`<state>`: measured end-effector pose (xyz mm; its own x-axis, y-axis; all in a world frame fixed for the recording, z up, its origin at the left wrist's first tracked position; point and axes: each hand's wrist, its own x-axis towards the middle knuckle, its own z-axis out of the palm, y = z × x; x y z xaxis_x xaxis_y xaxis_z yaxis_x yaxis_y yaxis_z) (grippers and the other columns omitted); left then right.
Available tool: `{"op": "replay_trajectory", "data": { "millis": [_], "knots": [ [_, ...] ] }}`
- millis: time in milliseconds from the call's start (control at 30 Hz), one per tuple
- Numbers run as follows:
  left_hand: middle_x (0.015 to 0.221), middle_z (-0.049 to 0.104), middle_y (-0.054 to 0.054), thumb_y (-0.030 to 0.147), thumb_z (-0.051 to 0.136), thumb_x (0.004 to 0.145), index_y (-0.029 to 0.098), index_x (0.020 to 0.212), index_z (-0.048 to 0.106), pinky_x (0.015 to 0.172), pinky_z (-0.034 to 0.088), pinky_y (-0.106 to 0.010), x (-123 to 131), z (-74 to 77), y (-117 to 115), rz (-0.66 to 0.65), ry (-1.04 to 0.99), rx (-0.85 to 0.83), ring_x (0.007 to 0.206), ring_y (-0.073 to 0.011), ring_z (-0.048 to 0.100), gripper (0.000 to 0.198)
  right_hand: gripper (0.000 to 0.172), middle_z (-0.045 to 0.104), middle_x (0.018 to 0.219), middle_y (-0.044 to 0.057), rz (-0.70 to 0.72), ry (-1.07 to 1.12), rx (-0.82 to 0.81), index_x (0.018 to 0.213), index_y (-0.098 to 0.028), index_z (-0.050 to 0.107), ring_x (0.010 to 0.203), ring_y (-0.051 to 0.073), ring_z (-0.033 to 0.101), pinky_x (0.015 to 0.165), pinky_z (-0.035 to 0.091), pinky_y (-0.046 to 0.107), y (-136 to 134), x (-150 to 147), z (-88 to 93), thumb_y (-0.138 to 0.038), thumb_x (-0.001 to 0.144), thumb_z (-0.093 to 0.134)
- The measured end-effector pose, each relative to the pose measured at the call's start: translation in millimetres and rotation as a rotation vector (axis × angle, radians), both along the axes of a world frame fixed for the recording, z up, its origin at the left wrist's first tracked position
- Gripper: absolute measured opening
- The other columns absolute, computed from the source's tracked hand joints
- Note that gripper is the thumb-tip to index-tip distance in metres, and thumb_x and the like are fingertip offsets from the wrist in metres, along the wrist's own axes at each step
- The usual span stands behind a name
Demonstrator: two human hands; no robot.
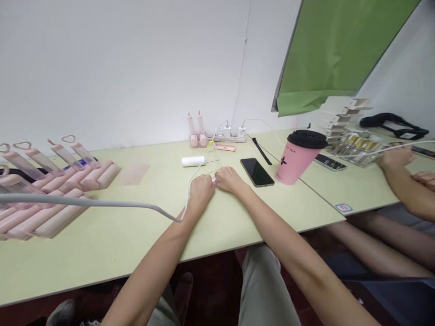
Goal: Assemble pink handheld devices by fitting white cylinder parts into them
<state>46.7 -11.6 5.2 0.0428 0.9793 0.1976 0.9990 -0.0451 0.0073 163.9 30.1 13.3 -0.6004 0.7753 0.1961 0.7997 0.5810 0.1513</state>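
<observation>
My left hand [201,189] and my right hand [230,179] meet over the table, both with curled fingers. Between them shows a small clear, pinkish piece [214,180], which both hands grip from either side; most of it is hidden by the fingers. Just behind my hands lies a white cylinder [193,161] on its side. A white cable [189,192] passes close by my left hand. To the right of my right hand a dark-screened phone [257,172] lies flat.
Rows of pink tubes [73,181] with heart-shaped loops stand at left. A power strip [227,138] with chargers lies by the wall. Right are a pink cup [299,158], stacked white boxes [335,120], gold-capped bottles [360,147] and another person's hand [396,156].
</observation>
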Motion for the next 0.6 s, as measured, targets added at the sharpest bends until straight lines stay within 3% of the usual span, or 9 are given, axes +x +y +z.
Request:
{"op": "replay_trajectory", "data": {
  "millis": [367, 600],
  "knots": [
    [0.083, 0.063, -0.015, 0.011, 0.034, 0.083, 0.011, 0.088, 0.063, 0.065, 0.046, -0.030, 7.3, -7.4, 0.2, -0.046, 0.038, 0.004, 0.081, -0.0224, 0.062, 0.029, 0.026, 0.066, 0.088, 0.017, -0.013, 0.037, -0.024, 0.086, -0.010, 0.068, 0.084, 0.025, 0.059, 0.067, 0.038, 0.030, -0.6, -1.5, -10.2, -0.019, 0.077, 0.045],
    [0.081, 0.061, -0.012, 0.018, 0.035, 0.084, 0.011, 0.096, 0.056, 0.068, 0.044, -0.032, -5.9, -9.4, 13.3, -0.028, -0.006, 0.118, 0.080, -0.0228, 0.061, 0.025, 0.019, 0.065, 0.087, 0.011, -0.033, 0.206, 0.006, 0.086, -0.015, 0.063, 0.083, 0.021, 0.058, 0.068, 0.036, 0.029, 2.9, -4.4, -6.6, -0.024, 0.080, 0.047]
  ]
}}
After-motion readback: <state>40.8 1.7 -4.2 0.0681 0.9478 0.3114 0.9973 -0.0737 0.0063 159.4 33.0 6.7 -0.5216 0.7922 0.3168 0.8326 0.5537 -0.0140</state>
